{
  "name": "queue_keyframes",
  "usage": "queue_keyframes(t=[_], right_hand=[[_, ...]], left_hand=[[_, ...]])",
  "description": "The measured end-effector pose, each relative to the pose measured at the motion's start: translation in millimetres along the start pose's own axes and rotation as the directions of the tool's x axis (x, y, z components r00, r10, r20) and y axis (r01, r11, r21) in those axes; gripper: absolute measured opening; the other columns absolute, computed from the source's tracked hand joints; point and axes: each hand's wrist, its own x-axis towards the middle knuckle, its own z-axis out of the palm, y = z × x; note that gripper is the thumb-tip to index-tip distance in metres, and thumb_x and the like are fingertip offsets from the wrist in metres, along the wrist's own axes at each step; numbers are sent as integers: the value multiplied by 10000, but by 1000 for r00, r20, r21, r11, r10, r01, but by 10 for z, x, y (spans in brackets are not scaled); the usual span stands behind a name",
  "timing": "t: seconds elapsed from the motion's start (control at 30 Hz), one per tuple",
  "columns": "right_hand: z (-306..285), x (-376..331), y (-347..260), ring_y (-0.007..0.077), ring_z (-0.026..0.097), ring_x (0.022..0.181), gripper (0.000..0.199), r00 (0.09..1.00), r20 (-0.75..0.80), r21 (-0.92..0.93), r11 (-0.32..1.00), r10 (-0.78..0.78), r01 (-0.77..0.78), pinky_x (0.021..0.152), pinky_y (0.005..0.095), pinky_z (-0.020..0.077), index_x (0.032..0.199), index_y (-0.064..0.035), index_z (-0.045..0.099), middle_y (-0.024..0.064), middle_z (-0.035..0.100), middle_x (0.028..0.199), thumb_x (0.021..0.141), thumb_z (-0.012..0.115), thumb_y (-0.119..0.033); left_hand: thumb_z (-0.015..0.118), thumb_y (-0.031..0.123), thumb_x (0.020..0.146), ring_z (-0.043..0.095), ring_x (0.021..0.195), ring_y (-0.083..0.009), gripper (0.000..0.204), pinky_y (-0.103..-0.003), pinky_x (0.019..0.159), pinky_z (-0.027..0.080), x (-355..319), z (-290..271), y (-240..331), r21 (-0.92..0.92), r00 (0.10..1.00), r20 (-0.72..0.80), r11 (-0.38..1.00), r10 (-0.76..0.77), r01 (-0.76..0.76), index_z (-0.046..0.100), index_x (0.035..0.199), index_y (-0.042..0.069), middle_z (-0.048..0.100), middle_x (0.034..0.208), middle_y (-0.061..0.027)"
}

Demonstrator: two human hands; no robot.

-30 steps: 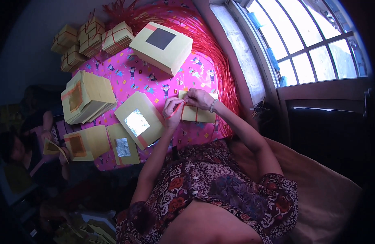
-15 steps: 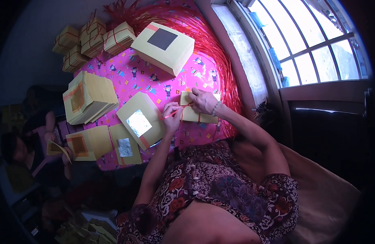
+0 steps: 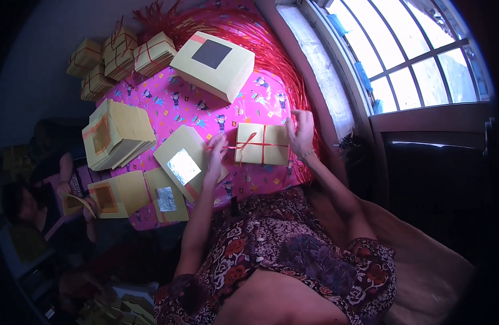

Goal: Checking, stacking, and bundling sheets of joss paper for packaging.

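A bundle of yellowish paper (image 3: 273, 155) lies on the pink patterned cloth in front of me, bound crosswise with red ribbon (image 3: 248, 142). The ribbon's knot sits left of the bundle's middle. One ribbon tail runs out to my left hand (image 3: 215, 154), whose fingers are pinched on it. At the bundle's right edge is my right hand (image 3: 301, 135), lifted off the knot, with thumb and fingers apart and nothing seen between them. Beside my left wrist lies a yellowish stack with a shiny silver square (image 3: 184, 167).
A tall stack with a dark square (image 3: 212, 53) stands at the far side. Tied bundles (image 3: 153, 53) sit at far left, near a thick paper stack (image 3: 118, 135). Loose red ribbons (image 3: 271, 49) line the cloth's right edge by the window. At left, another person's hands hold a paper piece (image 3: 75, 204).
Both hands have parted from the knot: the left has drawn back leftward with the ribbon tail, the right has moved right. The tied bundle is now uncovered.
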Motion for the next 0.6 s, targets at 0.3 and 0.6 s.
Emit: queue_keyframes(t=[0.3, 0.6], right_hand=[[720, -780, 663, 197, 543, 1088, 643, 696, 479, 606, 373, 534, -703, 970, 353, 427, 1333, -45, 433, 145, 518, 1264, 972, 307, -561], [705, -665, 329, 206, 369, 1334, 645, 766, 459, 779, 211, 450, -590, 1096, 334, 293, 1453, -5, 252, 118, 384, 1448, 1018, 180, -476]], left_hand=[[443, 408, 962, 439, 1233, -248, 565, -379, 1012, 344, -86, 471, 217, 312, 936, 295, 907, 191, -283, 339, 1377, 39, 475, 1320, -169], [337, 322, 1017, 355, 1303, -192, 536, -346, 1089, 265, 11, 309, -420, -142, 920, 30, 913, 390, -382, 234, 1435, 2, 385, 1398, -108]])
